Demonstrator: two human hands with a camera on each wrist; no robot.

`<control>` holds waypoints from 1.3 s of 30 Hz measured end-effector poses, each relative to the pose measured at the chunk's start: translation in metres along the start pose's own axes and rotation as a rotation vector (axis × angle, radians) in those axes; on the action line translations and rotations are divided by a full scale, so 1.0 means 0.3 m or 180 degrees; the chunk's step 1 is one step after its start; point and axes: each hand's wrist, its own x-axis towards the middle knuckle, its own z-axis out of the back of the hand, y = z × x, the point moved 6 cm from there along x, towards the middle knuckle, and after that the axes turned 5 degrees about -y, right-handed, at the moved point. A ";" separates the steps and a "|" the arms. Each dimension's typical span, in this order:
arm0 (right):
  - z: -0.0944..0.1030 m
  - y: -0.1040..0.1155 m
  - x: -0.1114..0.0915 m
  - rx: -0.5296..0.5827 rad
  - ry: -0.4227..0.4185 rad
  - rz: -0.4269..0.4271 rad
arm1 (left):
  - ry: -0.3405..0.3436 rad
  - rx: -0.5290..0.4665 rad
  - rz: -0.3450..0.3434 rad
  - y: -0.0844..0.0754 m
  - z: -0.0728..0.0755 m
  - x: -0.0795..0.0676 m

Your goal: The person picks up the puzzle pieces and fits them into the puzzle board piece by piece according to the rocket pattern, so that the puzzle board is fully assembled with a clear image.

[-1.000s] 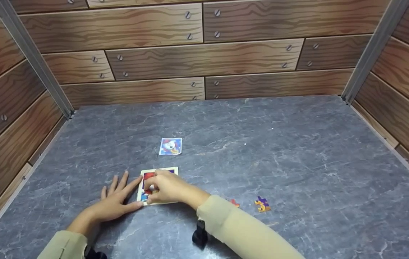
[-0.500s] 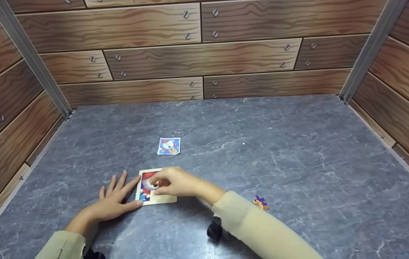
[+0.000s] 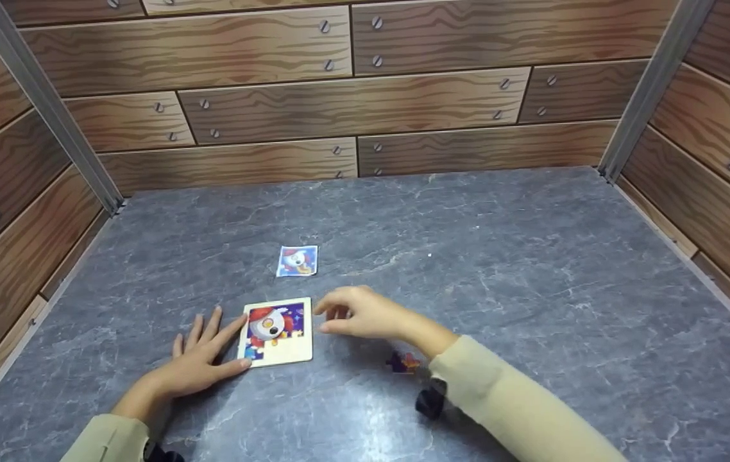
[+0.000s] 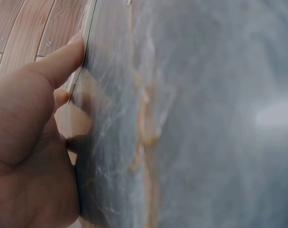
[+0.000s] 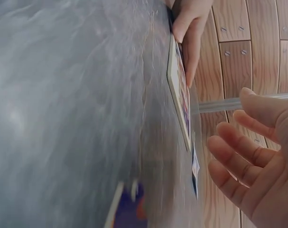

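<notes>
A cream-bordered jigsaw tray (image 3: pixel 304 321) lies on the table, its dog picture partly filled in, with bare backing at its lower right. My left hand (image 3: pixel 201 362) rests flat with fingers spread, its forefinger and thumb touching the tray's left edge. Just right of the tray hovers my right hand (image 3: pixel 365 314), its fingers loosely bent and nothing between them, as the right wrist view also shows. A dark purple and red jigsaw piece (image 3: pixel 402 363) lies in front of the right wrist, beside the sleeve. In the right wrist view, a purple piece (image 5: pixel 129 209) shows at the bottom edge.
Behind the tray lies a small picture card (image 3: pixel 297 261) with the same dog. Wood-print walls (image 3: pixel 262 109) close off the back and both sides of the grey marbled table (image 3: pixel 500 276). The right sleeve (image 3: pixel 506 391) covers part of the front right tabletop.
My right hand has lifted off the tray and moved right, uncovering the dog picture. The purple-orange piece at right is now hidden by the sleeve; the red one shows again. My left hand stays put.
</notes>
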 end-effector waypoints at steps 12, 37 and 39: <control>0.105 -0.063 -0.134 0.0064 -0.0127 -0.0055 | 0.0018 0.0013 -0.0001 -0.012 0.004 -0.001; 0.130 -0.169 -0.366 -0.0349 0.0136 -0.0272 | 0.0020 -0.0021 -0.0001 0.000 0.000 0.001; 0.121 -0.167 -0.369 -0.0399 0.0144 -0.0274 | 0.0015 -0.0019 -0.0004 0.001 0.001 0.001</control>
